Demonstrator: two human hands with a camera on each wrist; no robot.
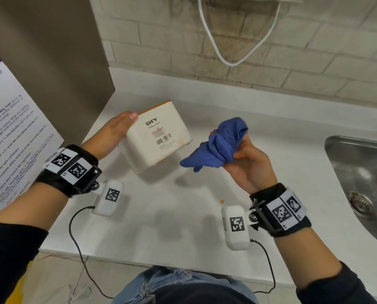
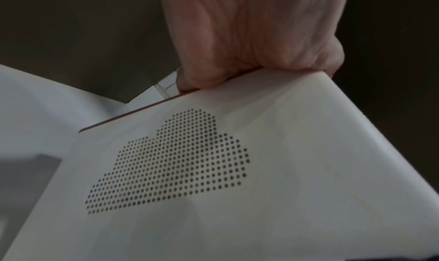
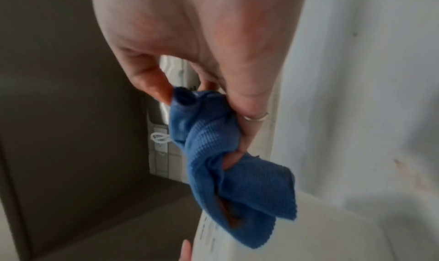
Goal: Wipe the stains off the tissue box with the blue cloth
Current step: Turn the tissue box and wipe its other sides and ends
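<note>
The tissue box looks like smooth matt white plastic with a field of tiny holes on one side, the blue cloth is a soft ribbed knit, the sink is shiny brushed metal, and the counter is smooth white.

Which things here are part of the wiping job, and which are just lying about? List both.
Part of the job:
- tissue box, gripped by the left hand and held off the counter
- blue cloth, bunched in the right hand

Just lying about:
- steel sink
- white cable on the wall
- printed notice
</note>
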